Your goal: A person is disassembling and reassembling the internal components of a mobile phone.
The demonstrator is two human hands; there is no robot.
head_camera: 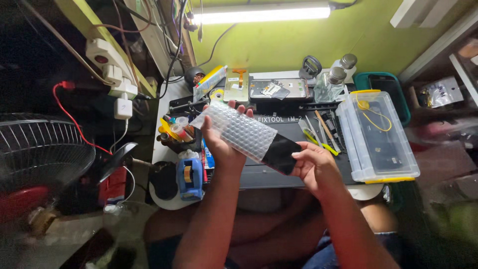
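Over a small workbench, my left hand (222, 144) grips a clear bubble-wrap sleeve (238, 130) from below, fingers curled over its top edge. A flat black phone screen panel (280, 153) sticks out of the sleeve's lower right end. My right hand (314, 167) pinches that black panel at its exposed end. The sleeve and panel hang tilted above a dark work mat (286, 124).
A clear plastic box with yellow clips (378, 137) lies to the right. Tweezers and small tools (321, 132) sit on the mat. Opened phones (271, 89), two bottles (334, 82), a blue tape dispenser (190, 177), a tool cup (177, 132) and a fan (40, 149) surround it.
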